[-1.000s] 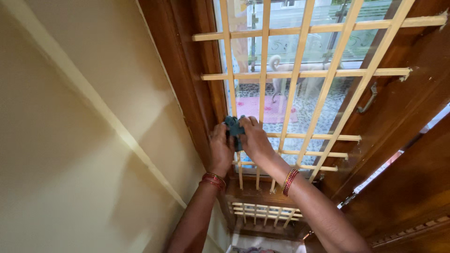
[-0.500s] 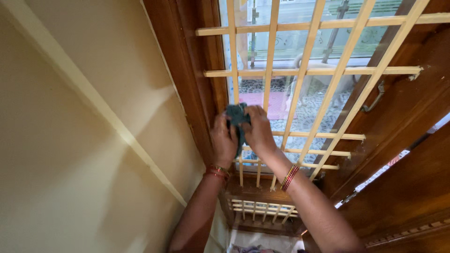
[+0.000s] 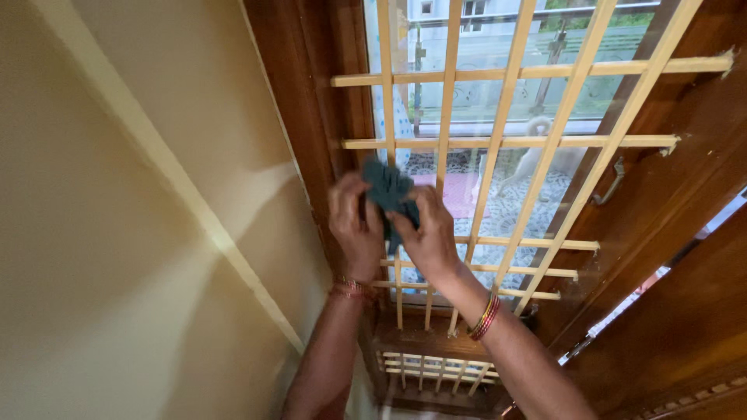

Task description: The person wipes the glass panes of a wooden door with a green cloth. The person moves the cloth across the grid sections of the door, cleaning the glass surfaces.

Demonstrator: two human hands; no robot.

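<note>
The blue-grey cloth (image 3: 389,190) is bunched against a pale upright bar of the window grille (image 3: 506,144), and you have it pinched between both hands: your left hand (image 3: 352,225) clamps its left edge, your right hand (image 3: 426,233) its lower right.

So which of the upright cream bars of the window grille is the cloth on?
The leftmost upright bar, next to the brown frame. Both hands hold the blue-grey cloth around it; the other uprights are bare.

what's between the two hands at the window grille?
Head view: a crumpled blue-green cloth, gripped from both sides by left hand and right hand, wrapped on a pale wooden vertical grille bar.
</note>
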